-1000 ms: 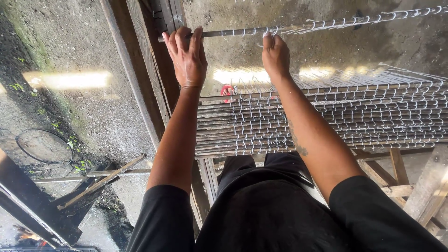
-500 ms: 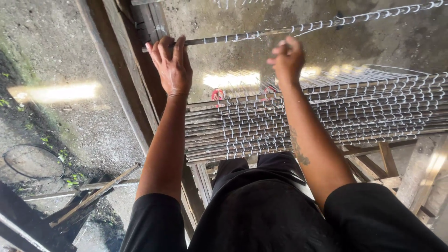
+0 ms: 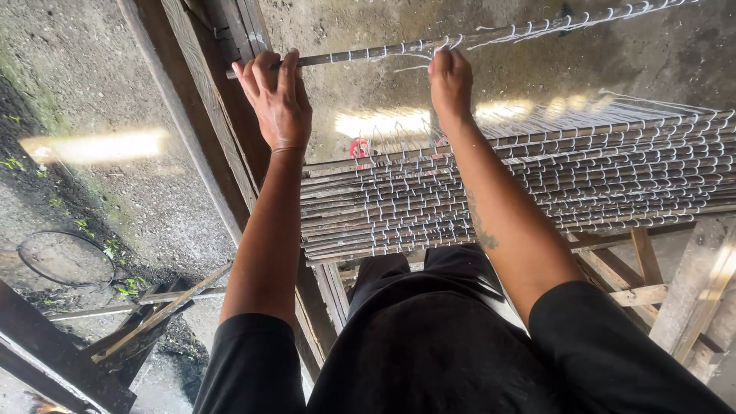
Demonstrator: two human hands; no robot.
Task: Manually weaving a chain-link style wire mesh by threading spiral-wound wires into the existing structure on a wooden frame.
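Both hands are closed on one long thin dark steel bar (image 3: 368,54) held out in front of the person, above and beyond everything else. Fingers of the left hand (image 3: 276,103) hook over it from above, close to its bare near end. Further along, the right hand (image 3: 451,84) is bunched tight on it, just where a row of pale wire loops (image 3: 583,23) begins and runs off toward the upper right. Whether the right fingertips pinch the rod itself or the first loop of wire cannot be told, since the knuckles hide them.

Judging from this, the step in hand is work on a single rod, with the left hand steadying the end and the right busy at the first tie. A next move would call for the left hand to keep the rod level and stop it rolling, and for the right to shift along without snagging the loose wire ends.

Below the forearms lies a flat stack of similar grey rods laced with white wire hooks (image 3: 537,184), resting on a rough wooden trestle (image 3: 644,284). A small red object (image 3: 359,149) shows at the stack's far edge, too small to identify. To the left a weathered timber beam (image 3: 215,100) runs diagonally, and a thin wire ring (image 3: 65,259) lies on the damp concrete ground (image 3: 92,77).

No package, label or sign shows anywhere in view
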